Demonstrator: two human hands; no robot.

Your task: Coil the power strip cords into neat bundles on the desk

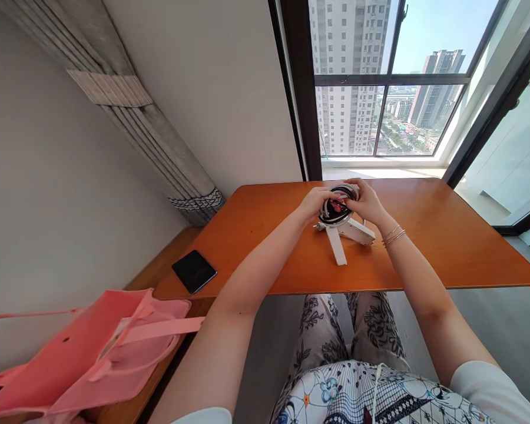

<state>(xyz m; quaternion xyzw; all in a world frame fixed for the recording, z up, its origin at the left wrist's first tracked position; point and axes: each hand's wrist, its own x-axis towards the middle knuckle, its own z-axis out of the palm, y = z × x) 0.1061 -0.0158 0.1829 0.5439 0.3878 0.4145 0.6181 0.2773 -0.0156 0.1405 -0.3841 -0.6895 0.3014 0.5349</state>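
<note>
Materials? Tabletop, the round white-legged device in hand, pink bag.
Tabletop: wood or veneer by the look, orange-brown, satin sheen. Round device, held by left hand and right hand: legs look like smooth white plastic; centre too small to tell. Pink bag: probably soft rubbery plastic or silicone; it slumps, with smooth folds.

Left hand [315, 201], right hand [369, 204] around device [335, 213]
</note>
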